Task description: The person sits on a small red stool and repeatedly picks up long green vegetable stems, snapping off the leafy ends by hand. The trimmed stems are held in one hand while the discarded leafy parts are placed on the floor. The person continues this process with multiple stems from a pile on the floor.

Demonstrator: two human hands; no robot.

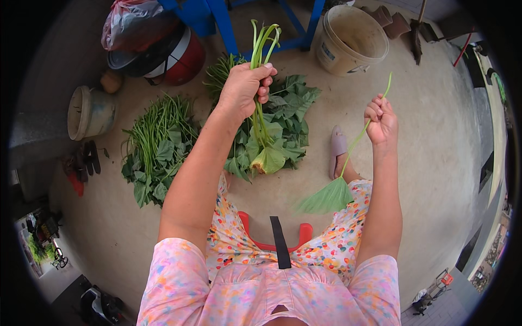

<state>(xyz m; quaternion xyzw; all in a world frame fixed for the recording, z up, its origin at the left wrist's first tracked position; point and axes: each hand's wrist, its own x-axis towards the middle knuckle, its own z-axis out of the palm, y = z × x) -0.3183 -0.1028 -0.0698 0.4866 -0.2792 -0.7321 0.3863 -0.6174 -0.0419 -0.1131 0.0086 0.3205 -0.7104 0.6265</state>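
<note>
My left hand point(248, 85) is closed around a bunch of long green leaf stalks point(261, 47), stem ends up. Leaves hang from the bottom of the bunch, among them a yellowing one with a brown patch point(269, 160). Out to the right, my right hand point(381, 120) grips a single leaf stalk point(357, 142); its broad green leaf point(328, 197) dangles over my knee, slightly blurred. Below my left hand lies a heap of leafy greens point(291, 108) on the floor. Left of my forearm rests another pile of stalks and leaves point(161, 142).
A whitish plastic bucket point(352, 40) stands at the back right, beside blue metal legs point(224, 28). Further left are a red and black container point(183, 57) topped by a plastic bag point(132, 24), and a small bucket point(91, 114). Beneath me is a red plastic seat point(306, 234).
</note>
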